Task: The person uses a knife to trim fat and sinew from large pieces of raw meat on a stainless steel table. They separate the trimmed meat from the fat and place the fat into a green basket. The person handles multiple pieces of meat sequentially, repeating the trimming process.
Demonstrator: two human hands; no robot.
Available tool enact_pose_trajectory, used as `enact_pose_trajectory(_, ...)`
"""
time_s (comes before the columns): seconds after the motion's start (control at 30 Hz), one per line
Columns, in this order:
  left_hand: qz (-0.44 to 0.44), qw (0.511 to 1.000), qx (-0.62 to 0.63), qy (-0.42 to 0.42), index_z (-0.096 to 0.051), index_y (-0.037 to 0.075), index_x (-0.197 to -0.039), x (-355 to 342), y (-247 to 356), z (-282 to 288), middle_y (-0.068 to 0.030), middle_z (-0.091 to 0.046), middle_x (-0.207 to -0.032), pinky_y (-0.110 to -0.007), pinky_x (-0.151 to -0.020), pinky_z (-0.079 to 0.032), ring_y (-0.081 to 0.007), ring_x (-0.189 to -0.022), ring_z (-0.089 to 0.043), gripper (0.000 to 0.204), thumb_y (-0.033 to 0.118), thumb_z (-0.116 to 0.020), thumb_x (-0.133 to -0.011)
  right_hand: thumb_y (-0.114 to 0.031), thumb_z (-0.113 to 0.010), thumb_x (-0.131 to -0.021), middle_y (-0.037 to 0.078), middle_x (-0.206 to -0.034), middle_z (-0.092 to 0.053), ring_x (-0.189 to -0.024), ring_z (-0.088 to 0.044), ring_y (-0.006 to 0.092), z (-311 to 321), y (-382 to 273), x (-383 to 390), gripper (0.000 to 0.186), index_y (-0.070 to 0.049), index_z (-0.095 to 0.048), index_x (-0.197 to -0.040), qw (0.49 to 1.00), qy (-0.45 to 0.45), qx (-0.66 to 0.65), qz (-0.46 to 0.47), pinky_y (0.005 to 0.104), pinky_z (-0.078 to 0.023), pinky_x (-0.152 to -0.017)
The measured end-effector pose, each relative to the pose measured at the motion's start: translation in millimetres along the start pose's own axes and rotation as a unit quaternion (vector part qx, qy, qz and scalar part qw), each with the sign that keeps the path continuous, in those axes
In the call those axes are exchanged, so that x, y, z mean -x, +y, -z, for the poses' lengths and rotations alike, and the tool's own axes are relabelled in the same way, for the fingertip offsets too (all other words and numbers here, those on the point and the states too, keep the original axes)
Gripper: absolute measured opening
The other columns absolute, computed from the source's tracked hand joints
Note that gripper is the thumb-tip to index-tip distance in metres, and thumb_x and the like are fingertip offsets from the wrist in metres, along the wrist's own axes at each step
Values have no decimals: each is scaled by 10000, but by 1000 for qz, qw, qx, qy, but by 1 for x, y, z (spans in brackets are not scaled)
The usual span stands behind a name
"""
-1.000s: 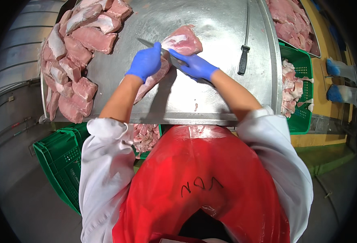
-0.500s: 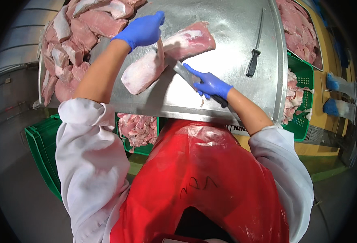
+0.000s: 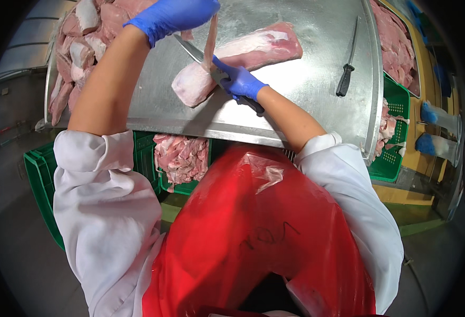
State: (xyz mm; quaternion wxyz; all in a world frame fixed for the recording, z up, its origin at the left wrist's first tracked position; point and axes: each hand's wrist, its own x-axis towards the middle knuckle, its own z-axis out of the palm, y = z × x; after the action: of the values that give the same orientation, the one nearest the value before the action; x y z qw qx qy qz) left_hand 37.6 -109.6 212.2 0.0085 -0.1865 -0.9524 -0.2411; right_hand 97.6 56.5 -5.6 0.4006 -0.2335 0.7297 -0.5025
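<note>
A long piece of raw meat point(image 3: 259, 47) with pale fat on top lies on the metal table point(image 3: 306, 95). My left hand point(image 3: 182, 15), in a blue glove, is closed above its left part and pulls a thin strip of meat point(image 3: 210, 42) upward, taut. My right hand point(image 3: 242, 83), also gloved in blue, grips a knife point(image 3: 190, 50) by its dark handle. The blade points up and left, across the meat and close behind the strip. The strip's lower end meets the meat beside the blade, where the exact contact is hidden.
Several meat pieces point(image 3: 79, 53) are heaped at the table's left. A sharpening steel point(image 3: 345, 79) lies at the right. Beyond the right edge stand a meat-filled tray point(image 3: 393, 45) and a green crate point(image 3: 398, 100). Meat trimmings point(image 3: 182, 158) fill a crate under the front edge.
My left hand has risen away and lifted the strip higher. The knife in my right hand has swept up and left across the meat.
</note>
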Motion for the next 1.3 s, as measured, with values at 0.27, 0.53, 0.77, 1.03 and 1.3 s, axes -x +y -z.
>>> enact_pose_trajectory(0.27,106,956,275,4,-535,88,-888,54,-12,49,23,-497,-736,-256,-524,-424,-89,-616,-512,95,-5,-548,-875,-187,-428,-1001,74,-626,-571,-504,-588,188,-33,1,29,712,-361,-125,-1622,994,-23,103,-21,342,-551,-550)
enact_pose_trajectory(0.53,102,933,326,112,-602,69,-867,90,-14,88,29,-529,-777,-227,-632,-428,-73,-699,-506,49,27,-613,-889,-28,-425,-925,80,-687,-632,-516,-619,154,-62,-4,59,852,-348,-70,-1630,997,-63,-7,-45,299,-578,-570)
enact_pose_trajectory(0.77,98,949,287,89,-582,67,-832,74,53,133,27,-498,-735,-225,-593,-390,-78,-647,-459,61,19,-586,-869,-105,-466,-962,101,-657,-613,-488,-604,173,-84,-54,-6,802,-284,-69,-1635,997,-32,-59,-42,329,-561,-509)
enact_pose_trajectory(1.03,-12,949,308,66,-532,79,-744,23,125,112,17,-473,-702,-235,-582,-381,-84,-623,-426,146,49,-578,-879,-171,-557,-973,45,-680,-605,-543,-584,134,-74,-40,1,767,-189,-155,-1626,976,-44,-208,47,324,-524,-504)
enact_pose_trajectory(1.3,-77,965,243,66,-571,57,-891,-47,220,87,-42,-546,-779,-283,-630,-436,-145,-680,-505,105,149,-569,-941,-60,-457,-931,74,-735,-608,-471,-551,143,-36,-67,111,845,-350,-82,-1631,981,-189,-31,19,304,-531,-567)
